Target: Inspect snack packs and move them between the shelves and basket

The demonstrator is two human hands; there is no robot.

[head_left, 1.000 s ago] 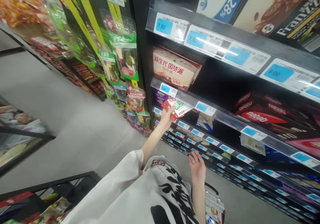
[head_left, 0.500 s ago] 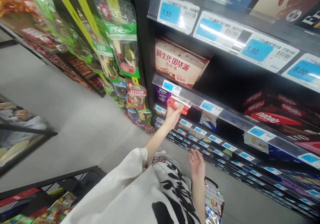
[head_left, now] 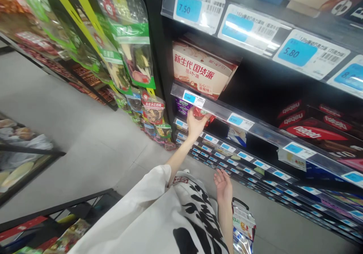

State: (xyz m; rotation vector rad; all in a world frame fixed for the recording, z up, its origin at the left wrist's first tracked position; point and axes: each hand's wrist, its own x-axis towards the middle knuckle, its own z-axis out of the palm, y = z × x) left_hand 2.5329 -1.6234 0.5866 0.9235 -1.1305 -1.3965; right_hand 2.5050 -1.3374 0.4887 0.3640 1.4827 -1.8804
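Pushed farther under the shelf edge [head_left: 217,109], our red packet [head_left: 202,113] mostly hidden, its print cut off, our left hand [head_left: 196,124] clasping it, our right hand [head_left: 224,185] loosely uncurled.

The left grip [head_left: 196,123] holds a red packet [head_left: 200,112]; a pale carton [head_left: 202,72] stands at its twelve o'clock, the loosely uncurled right grip [head_left: 223,185] at five.

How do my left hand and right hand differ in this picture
Your left hand grips a red packet; your right hand is loosely open, with nothing visible in it. The left hand is at the shelf edge, while the right hand is nearer your white shirt. Both are bare.
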